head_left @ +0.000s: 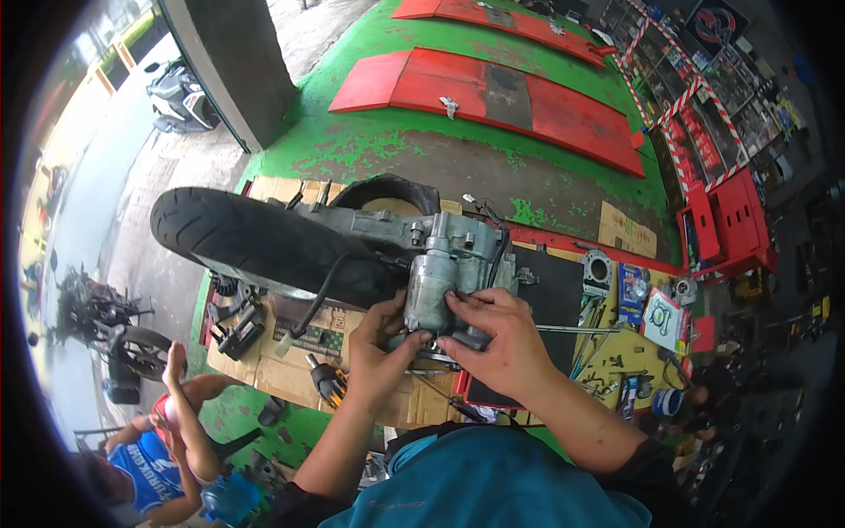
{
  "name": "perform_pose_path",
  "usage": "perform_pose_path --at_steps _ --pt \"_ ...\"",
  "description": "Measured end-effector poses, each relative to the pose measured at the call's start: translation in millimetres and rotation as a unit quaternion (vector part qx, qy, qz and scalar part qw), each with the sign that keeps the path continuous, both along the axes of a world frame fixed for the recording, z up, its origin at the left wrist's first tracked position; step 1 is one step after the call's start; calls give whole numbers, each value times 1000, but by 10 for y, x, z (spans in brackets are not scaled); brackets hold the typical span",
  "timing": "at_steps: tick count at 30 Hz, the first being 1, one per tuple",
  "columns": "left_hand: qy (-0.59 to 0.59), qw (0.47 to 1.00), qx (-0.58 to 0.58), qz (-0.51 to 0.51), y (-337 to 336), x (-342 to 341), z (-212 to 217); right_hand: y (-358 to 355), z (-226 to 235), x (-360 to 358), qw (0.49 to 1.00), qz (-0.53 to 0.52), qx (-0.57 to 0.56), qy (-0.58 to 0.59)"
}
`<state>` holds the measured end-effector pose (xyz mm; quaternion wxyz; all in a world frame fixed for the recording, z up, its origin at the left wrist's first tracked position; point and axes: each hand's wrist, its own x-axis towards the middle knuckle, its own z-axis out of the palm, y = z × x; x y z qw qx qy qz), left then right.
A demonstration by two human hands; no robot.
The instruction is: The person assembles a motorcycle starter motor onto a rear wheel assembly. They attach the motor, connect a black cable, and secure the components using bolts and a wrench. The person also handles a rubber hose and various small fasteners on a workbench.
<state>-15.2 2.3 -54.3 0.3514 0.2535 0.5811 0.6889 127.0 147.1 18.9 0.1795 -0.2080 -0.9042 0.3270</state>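
Note:
A scuffed silver starter motor (429,286), cylindrical, lies against the grey metal engine (475,242) in front of me. My left hand (389,334) grips its left side near the lower end, thumb at the bottom edge. On the other side, my right hand (493,334) presses fingers and thumb against the motor's lower right. Both thumbs nearly meet at its near end, and what lies under them is hidden. A black rear tyre (273,242) is joined to the engine on the left. A black cable (324,290) with a pale connector hangs beside my left hand.
Cardboard (255,370) covers the bench's left part, with an orange-and-black tool (327,380) on it. Screwdrivers, bolts, a cylinder block (597,271) and a blue-labelled tub (667,402) lie right. A person in a blue top (141,471) sits lower left. Red ramps (519,97) stand beyond.

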Motion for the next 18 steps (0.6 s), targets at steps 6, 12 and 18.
perform_pose_path --at_steps 6,12,18 --pt "11 1000 23 6 1 -12 -140 -9 12 -1 999 -10 -29 -33" --pt "8 1000 11 7 -3 7 -145 7 37 -5 998 -9 -37 -42" --pt "19 1000 10 1 23 7 -138 11 28 -17 998 -7 -40 -43"
